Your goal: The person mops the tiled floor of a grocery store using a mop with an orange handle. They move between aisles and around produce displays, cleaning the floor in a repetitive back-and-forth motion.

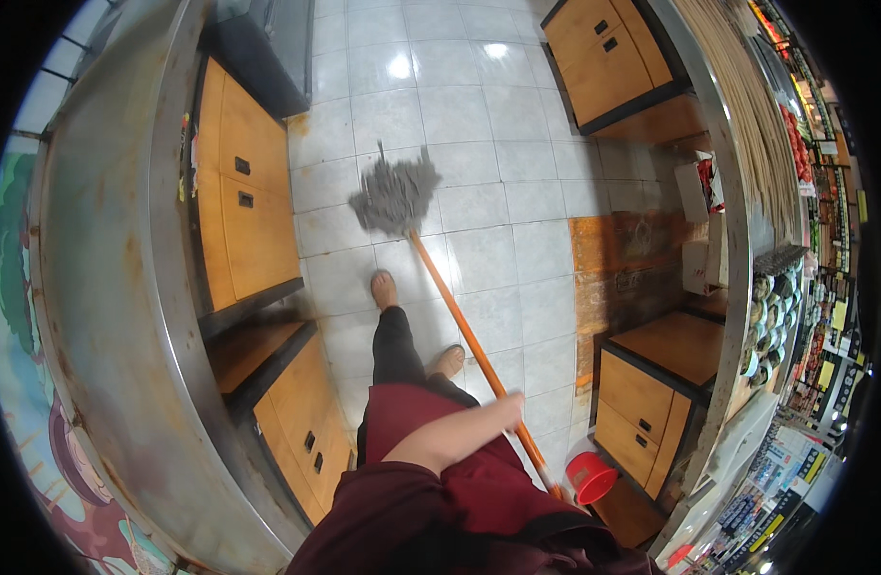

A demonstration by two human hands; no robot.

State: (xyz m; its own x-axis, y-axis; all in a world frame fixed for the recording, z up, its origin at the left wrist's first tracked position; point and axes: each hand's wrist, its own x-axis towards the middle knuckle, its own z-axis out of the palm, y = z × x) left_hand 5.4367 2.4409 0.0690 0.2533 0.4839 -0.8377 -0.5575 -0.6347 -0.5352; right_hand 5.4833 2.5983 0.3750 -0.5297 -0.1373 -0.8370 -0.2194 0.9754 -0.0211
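My left hand [511, 412] grips the orange handle [460, 321] of a mop, with my forearm reaching across a dark red apron. The handle slants from beside my body up to the grey mop head [396, 190], whose strands lie spread on the pale floor tiles [476, 208]. The mop head and the hand are slightly blurred. My right hand is out of view. My feet stand on the tiles just behind the mop head, one ahead of the other.
Wooden cabinets [257, 208] with black trim line the left under a metal counter [117, 287]. More cabinets [645, 431] stand right, near a red bucket [591, 477]. Cardboard boxes [696, 266] sit under the right counter, which holds several jars [767, 323]. Brown-stained flooring [613, 251] lies beside the tiles.
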